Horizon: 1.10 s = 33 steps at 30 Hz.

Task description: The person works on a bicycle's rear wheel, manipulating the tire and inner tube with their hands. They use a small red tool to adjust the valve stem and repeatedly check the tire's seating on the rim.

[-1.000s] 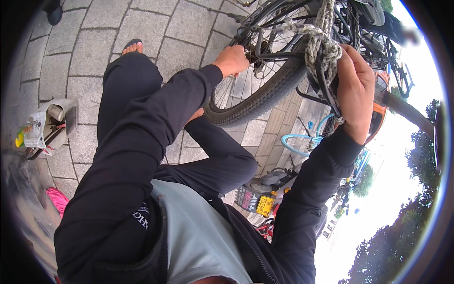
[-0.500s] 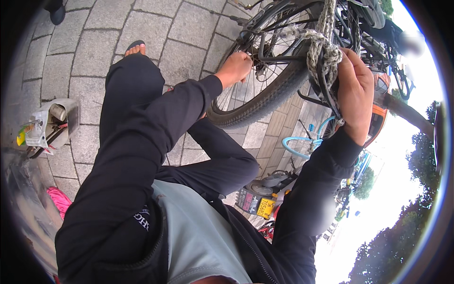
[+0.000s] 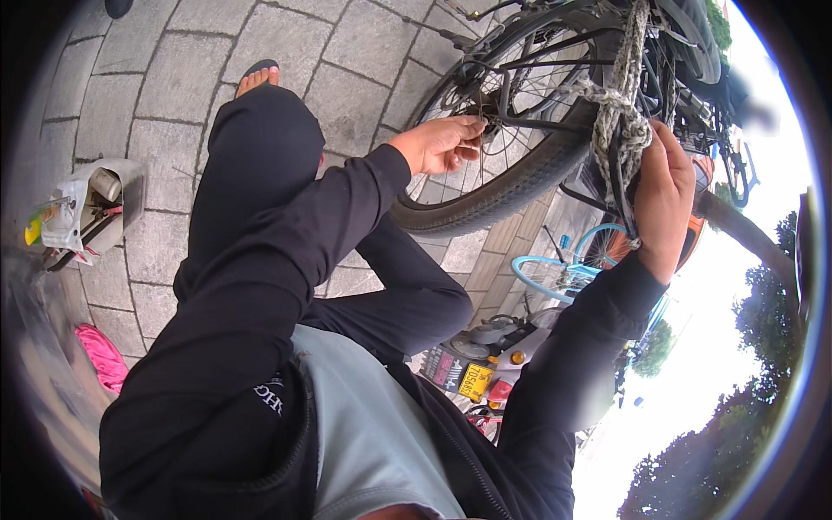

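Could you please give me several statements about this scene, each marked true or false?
1. The left hand is at the wheel. True.
2. The right hand is far from the rope. False: it is right beside it.
3. The rope is knotted. True.
4. The container is bright red. False: it is white.
5. A blue bicycle shows beyond the wheel. True.
6. The jacket sleeves are yellow. False: they are black.

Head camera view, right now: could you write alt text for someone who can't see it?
A bare left hand is near the middle of a bike wheel, and the right hand is by a knotted rope. Grey paving and a blue bike are in the background.
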Available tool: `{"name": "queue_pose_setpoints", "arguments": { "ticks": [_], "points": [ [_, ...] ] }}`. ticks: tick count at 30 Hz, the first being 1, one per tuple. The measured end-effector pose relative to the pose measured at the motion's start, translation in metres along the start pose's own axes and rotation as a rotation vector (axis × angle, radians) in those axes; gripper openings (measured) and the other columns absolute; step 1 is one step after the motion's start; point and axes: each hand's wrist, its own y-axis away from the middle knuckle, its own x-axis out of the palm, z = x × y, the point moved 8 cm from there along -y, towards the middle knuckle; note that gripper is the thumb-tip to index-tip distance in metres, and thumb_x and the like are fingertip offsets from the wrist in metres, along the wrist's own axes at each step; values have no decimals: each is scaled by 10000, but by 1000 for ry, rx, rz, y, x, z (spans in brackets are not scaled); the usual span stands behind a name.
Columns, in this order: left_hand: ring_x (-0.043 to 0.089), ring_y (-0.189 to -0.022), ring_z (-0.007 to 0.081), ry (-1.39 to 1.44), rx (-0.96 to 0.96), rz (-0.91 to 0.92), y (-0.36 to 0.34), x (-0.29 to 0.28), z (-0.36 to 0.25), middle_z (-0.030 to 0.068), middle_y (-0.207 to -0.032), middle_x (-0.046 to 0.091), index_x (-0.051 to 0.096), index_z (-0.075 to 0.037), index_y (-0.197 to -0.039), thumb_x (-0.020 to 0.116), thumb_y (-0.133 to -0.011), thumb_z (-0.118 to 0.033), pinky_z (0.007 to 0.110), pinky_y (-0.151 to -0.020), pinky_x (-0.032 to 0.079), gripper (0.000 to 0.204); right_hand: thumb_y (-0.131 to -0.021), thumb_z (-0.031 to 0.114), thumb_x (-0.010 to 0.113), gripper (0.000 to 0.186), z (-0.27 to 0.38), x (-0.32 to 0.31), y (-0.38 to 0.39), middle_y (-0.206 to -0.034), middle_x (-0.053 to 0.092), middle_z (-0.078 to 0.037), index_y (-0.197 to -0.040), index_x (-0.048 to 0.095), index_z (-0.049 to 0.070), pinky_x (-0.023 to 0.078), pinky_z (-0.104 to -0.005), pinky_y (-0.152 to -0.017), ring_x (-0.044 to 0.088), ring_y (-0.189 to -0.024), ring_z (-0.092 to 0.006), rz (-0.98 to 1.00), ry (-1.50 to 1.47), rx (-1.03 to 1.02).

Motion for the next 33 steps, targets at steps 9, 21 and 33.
{"name": "queue_pose_setpoints", "arguments": {
  "ticks": [9, 21, 33],
  "points": [
    [577, -767, 136, -59, 53, -190, 9, 11, -1, -48, -876, 525, 620, -188, -1154, 799, -852, -575, 228, -541, 313, 522, -1067, 166, 515, 275, -4, -3, 2, -835, 629, 53, -1115, 688, -42, 347, -172, -632, 477, -719, -2, -85, -17, 11],
    [428, -492, 119, -245, 71, -310, 0, 19, -19, 0, -676, 563, 586, -82, -758, 805, -860, -545, 291, -430, 292, 522, -1070, 157, 503, 269, 3, 0, 2, -836, 609, 50, -1122, 676, -43, 348, -169, -643, 471, -730, -2, -60, -3, 2],
    [499, -588, 146, -243, 99, -398, 6, 27, -23, 40, -859, 550, 637, -32, -949, 786, -902, -494, 288, -484, 400, 488, -1082, 173, 492, 288, -4, -4, 2, -867, 643, 12, -1123, 668, -52, 401, -192, -703, 516, -780, -36, -10, 48, -14]
  ]
}}
